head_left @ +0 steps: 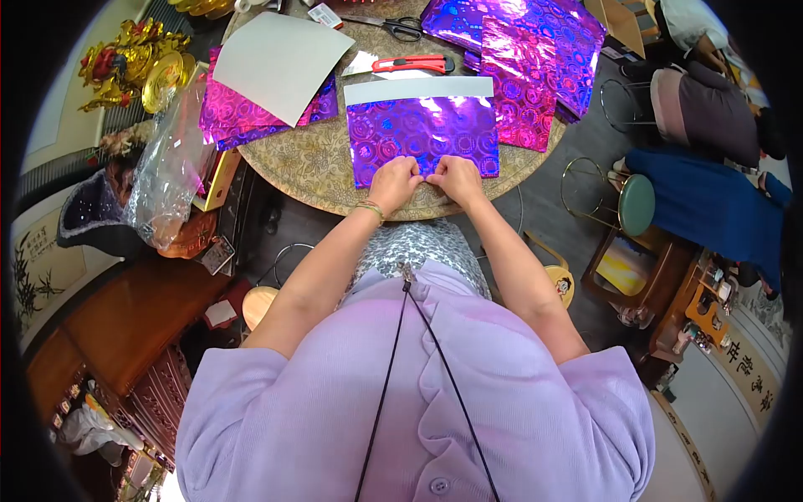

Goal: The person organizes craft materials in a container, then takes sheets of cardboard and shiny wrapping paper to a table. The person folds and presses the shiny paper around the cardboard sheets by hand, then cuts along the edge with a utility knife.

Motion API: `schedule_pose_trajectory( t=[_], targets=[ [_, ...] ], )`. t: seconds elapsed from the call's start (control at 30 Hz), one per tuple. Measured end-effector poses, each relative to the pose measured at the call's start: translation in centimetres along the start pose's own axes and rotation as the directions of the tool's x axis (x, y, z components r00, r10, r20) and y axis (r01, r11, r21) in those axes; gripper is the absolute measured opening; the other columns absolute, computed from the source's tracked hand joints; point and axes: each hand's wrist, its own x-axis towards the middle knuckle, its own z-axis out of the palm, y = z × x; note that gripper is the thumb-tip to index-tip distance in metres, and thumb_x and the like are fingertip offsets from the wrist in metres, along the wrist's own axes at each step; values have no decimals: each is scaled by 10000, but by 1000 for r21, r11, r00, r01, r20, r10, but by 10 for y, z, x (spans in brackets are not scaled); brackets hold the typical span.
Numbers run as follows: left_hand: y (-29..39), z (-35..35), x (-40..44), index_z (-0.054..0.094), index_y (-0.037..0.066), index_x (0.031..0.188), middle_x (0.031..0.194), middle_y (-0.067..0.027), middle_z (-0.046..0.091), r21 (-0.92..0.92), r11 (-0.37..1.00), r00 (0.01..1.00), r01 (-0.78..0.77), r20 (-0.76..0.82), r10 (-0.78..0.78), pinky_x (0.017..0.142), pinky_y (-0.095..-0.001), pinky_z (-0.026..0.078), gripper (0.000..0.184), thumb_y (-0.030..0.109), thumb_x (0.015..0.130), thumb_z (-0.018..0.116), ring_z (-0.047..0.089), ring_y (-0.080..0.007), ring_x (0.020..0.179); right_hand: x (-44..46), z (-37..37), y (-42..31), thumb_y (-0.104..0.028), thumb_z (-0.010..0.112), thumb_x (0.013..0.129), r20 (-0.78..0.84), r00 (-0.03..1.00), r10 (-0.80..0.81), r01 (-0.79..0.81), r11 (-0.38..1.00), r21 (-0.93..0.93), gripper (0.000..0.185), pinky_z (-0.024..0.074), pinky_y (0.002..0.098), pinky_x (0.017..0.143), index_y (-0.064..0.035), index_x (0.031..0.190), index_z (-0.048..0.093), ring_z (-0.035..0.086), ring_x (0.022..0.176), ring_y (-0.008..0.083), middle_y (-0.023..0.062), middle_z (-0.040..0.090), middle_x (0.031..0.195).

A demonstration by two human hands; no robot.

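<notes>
A shiny purple holographic foil sheet (422, 132) with a circle pattern lies in front of me at the near side of the round table. A plain pale strip (418, 89) shows along its far edge. At the middle of its near edge, my left hand (396, 181) and my right hand (457, 178) are close together, knuckles up. The fingers of both are curled and pinch the foil's edge; the fingertips are partly hidden. A bracelet (369, 206) circles my left wrist. Just beyond the sheet lies a red utility knife (413, 64).
Grey-white card (284, 63) covers pink-purple foil sheets (219, 105) on the left. More purple foil (577, 54) and a pink foil piece (519, 92) lie right. Black scissors (401, 29) rest at the back. A green stool (636, 205) and people stand right of the patterned table (284, 167).
</notes>
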Motion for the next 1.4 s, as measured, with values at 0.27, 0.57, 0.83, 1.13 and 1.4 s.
schedule_pose_trajectory(
  t=[0.27,0.57,0.83,1.13,1.4],
  targets=[
    [-35,-65,76,575,63,929,882,-75,589,234,960,940,-153,-266,215,840,-338,413,289,133,666,674,536,-245,865,36,-52,24,-190,698,684,-508,860,55,14,991,132,205,436,280,556,-47,815,632,536,572,154,29,568,634],
    [-40,-84,106,594,69,841,758,-86,625,332,943,984,-12,172,-48,710,-355,461,246,149,638,707,588,-265,735,69,-62,32,-214,707,676,-406,858,315,-219,939,266,248,433,281,563,-51,840,618,534,576,160,15,560,640],
    [-43,-88,103,616,50,711,693,-85,626,124,991,966,51,246,-80,642,-345,464,154,149,642,713,595,-264,663,81,-55,40,-219,701,679,-402,858,319,-249,944,219,227,425,280,563,-72,823,605,534,574,153,6,557,632],
    [-33,-92,100,644,1,761,678,-101,630,136,984,951,118,268,-151,615,-331,460,172,150,686,687,582,-246,598,75,-64,30,-225,691,688,-500,849,171,-200,980,-5,212,438,322,653,-99,837,609,549,740,211,43,586,798],
    [-34,-93,88,646,-4,792,685,-103,633,78,990,960,118,245,-134,599,-322,457,174,143,702,674,573,-222,581,92,-33,-23,-240,646,705,-255,746,-615,534,782,-322,230,408,361,784,-138,909,622,526,847,246,39,586,956]
  ],
)
